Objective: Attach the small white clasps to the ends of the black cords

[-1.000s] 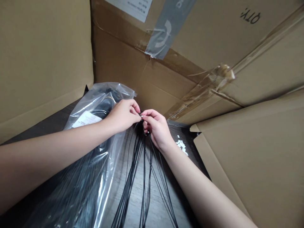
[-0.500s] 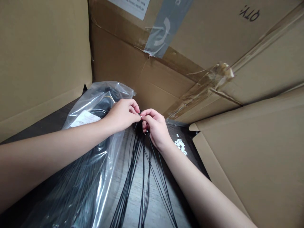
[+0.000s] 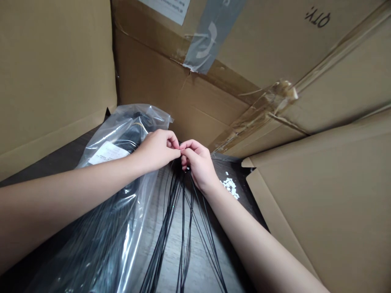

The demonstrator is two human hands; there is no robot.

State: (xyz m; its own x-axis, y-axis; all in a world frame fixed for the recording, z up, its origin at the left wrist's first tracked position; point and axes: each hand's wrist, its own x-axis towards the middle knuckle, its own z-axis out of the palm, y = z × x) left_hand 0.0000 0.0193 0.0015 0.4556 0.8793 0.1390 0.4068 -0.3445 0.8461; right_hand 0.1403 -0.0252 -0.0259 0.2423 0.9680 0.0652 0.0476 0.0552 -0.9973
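Observation:
My left hand and my right hand meet fingertip to fingertip above the table, both in a closed pinch. Between them is the end of a thin black wire, mostly covered by the fingers. A small white connector shows at the curled lower fingers of my right hand. Below the hands, several thin black wires fan out toward me over the dark table. Which fingers bear the wire and which the white piece is hard to see. A pile of small white connectors lies just right of my right wrist.
A clear plastic bag full of black wires, with a white label, lies under my left forearm. Cardboard boxes stand close around: a panel at left, a taped box behind, another box at right.
The hands stay together in nearly the same place. The white tip visible between the fingertips earlier is now mostly covered. The whole view has shifted slightly.

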